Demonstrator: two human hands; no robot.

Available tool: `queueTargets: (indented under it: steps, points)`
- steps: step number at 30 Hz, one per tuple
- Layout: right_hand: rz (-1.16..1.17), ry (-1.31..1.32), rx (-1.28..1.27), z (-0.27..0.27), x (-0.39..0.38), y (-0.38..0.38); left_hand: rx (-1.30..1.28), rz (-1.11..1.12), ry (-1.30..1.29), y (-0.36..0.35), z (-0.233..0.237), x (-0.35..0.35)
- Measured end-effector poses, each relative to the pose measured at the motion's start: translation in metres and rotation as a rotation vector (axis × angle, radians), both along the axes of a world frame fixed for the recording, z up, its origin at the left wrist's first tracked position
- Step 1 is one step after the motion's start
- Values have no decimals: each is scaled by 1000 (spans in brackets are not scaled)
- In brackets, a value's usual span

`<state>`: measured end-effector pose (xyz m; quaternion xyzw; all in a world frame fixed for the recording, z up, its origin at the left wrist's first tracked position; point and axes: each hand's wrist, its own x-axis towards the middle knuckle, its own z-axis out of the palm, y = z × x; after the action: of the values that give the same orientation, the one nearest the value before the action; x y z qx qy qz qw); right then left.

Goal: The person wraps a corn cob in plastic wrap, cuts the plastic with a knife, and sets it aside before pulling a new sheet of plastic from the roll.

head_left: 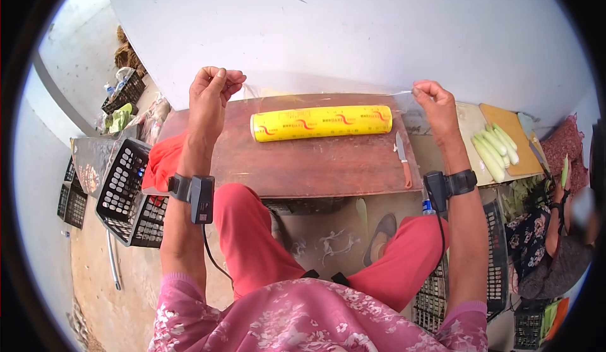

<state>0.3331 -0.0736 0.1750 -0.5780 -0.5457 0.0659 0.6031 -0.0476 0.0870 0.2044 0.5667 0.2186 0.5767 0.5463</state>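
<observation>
Along the top middle of the frame, just past the yellow roll [322,123], you've got some clear film [328,91] spread between your hands. Your right hand [435,101] has one corner nipped between thumb and finger, no gap, and your left hand [210,90] looks pinched tight on the other end, though the film's so see-through it's hard to make out. Stuff's probably feather-light, floppy and clingy, easy to crumple, so I'd grip just the corners and pull evenly. Roll's lying mid-frame on the brown table [284,169], likely hefty and smooth, with a knife [403,161] just right of it
</observation>
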Motion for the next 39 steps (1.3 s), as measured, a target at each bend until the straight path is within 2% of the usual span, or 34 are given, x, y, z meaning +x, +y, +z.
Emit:
queueTargets:
  steps: [3,6,9,12,15,18,19,23,28,31,34,37,39]
  points:
    - [67,279,-215,12,-8,-3,0,2,9,2,0,3]
    - [152,502,-253,13,-14,6,4,32,19,9,3,11]
    - [117,549,-270,20,-9,17,21,85,14,17,7,16]
    - [99,512,-235,33,-7,37,58,125,1,28,15,19]
    - [-49,176,-126,47,-9,48,85,134,-19,31,15,16]
    - [-32,125,-172,37,-25,39,45,111,-36,26,1,3]
    - [-34,91,-286,34,-22,33,24,97,-37,23,-6,-1]
    - [192,388,-285,16,-17,14,-21,3,-18,9,-29,-17]
    - [327,668,-276,17,-25,9,-25,-9,-67,1,-20,-18]
    - [249,613,-235,27,-24,21,4,19,-58,2,-1,-15]
    - [-5,291,-272,49,-21,32,51,36,-17,3,14,-7]
    - [-122,-99,-322,65,-9,43,57,84,22,7,20,1]
    - [-24,89,-312,76,-15,38,32,121,-8,12,19,7]
